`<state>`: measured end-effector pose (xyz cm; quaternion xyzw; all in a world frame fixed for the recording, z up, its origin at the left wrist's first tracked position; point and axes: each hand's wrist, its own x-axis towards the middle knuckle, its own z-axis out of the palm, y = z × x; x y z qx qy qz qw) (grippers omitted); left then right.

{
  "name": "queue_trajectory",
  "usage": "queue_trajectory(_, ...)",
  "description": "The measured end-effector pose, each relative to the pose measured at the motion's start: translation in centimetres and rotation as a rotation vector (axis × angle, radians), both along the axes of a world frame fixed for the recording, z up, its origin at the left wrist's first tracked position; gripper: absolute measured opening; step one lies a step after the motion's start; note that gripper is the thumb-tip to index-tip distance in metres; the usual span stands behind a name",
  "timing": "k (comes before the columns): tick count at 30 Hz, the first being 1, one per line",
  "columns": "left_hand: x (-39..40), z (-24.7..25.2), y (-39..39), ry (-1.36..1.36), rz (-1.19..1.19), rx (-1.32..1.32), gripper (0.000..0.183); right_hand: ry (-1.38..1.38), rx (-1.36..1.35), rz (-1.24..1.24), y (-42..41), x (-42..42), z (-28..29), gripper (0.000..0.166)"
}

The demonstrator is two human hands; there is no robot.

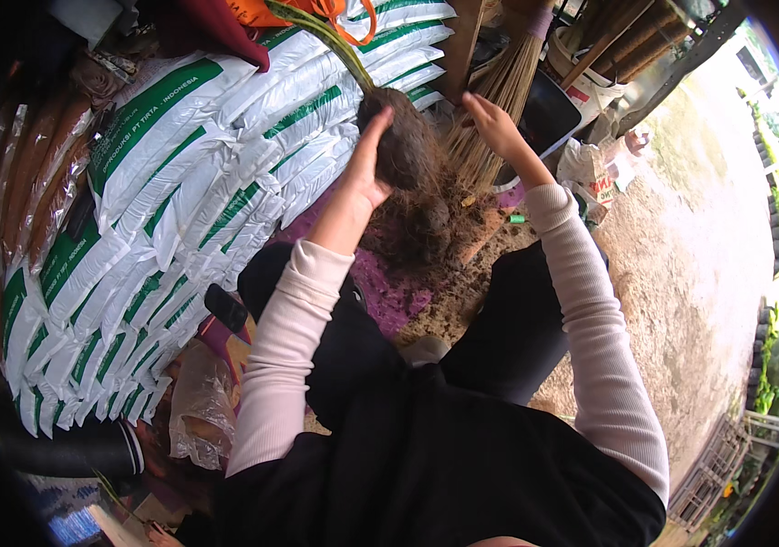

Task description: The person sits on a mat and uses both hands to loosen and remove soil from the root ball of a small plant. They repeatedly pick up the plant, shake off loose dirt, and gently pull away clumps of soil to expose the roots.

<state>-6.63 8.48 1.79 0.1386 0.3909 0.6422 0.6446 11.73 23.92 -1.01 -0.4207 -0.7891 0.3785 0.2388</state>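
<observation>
My left hand grips the brown root ball of a plant, the thumb pressed along its side. From its top rise long green leaves with yellowish edges, like those of a snake plant. My right hand is raised to the right of the root ball, apart from it, fingers spread and holding nothing visible. Behind that hand a stick broom leans with its bristles down. Below the root ball lies a heap of torn roots and soil, partly over a purple mat.
Stacked white-and-green plastic sacks fill the left. A black phone-like object and a clear plastic bag lie beside my left knee. A black pan and a bucket stand behind the broom. Another person's hand shows lower left.
</observation>
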Motion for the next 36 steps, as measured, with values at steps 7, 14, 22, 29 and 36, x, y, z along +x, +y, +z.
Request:
queue_trajectory(7,-6.6,-0.2,-0.7,0.1,0.054,0.071,0.067,-0.664,-0.027,0.317,0.2,5.4,-10.8,0.052)
queue_trajectory(14,-8.7,0.4,-3.0,0.126,0.135,-0.021,0.068,-0.881,-0.347,0.4,-5.0,9.2,-24.7,0.056)
queue_trajectory(22,-8.9,0.1,-2.8,0.222,0.326,-0.059,0.06,-0.703,-0.048,0.298,-10.2,5.2,-29.1,0.051)
queue_trajectory(29,-8.0,0.8,-2.7,0.219,0.344,-0.02,0.059,-0.576,-0.094,-0.11,-7.6,-1.0,-29.2,0.064)
queue_trajectory(36,-8.9,-0.1,-2.4,0.23,0.399,0.025,0.054,-0.801,-0.008,-0.23,-8.5,-4.3,-29.7,0.06)
